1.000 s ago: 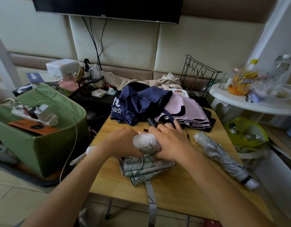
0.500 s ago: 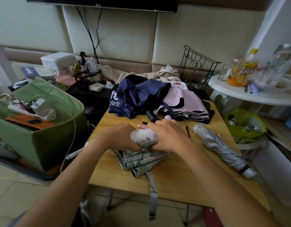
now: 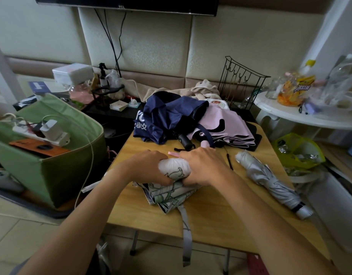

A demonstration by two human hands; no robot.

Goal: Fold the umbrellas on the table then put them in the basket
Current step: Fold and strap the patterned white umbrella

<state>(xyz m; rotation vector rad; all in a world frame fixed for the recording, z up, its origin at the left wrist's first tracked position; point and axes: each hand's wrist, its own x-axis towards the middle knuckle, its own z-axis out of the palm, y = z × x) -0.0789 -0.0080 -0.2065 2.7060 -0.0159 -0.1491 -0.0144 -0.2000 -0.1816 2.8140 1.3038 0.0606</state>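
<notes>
A white umbrella with green print [image 3: 174, 171] lies on the wooden table [image 3: 220, 215]; its canopy folds spread toward me and a grey strap hangs over the front edge. My left hand [image 3: 149, 167] grips its bunched top from the left, and my right hand [image 3: 202, 167] grips it from the right. A rolled silver umbrella [image 3: 270, 181] lies at the right. Behind them, a navy umbrella [image 3: 167, 118] and a pink umbrella [image 3: 226, 126] lie loosely unfolded. The green fabric basket [image 3: 52, 171] stands on the floor to the left.
A power strip, charger and an orange card sit on top of the basket. A black wire rack [image 3: 240, 82] stands behind the table. A white round side table [image 3: 309, 116] with bottles is at the right, and a yellow-green bag [image 3: 298, 151] sits below it.
Both hands stay on the white umbrella's top, squeezing it a little tighter. The camera has shifted slightly; the other umbrellas have not moved.
</notes>
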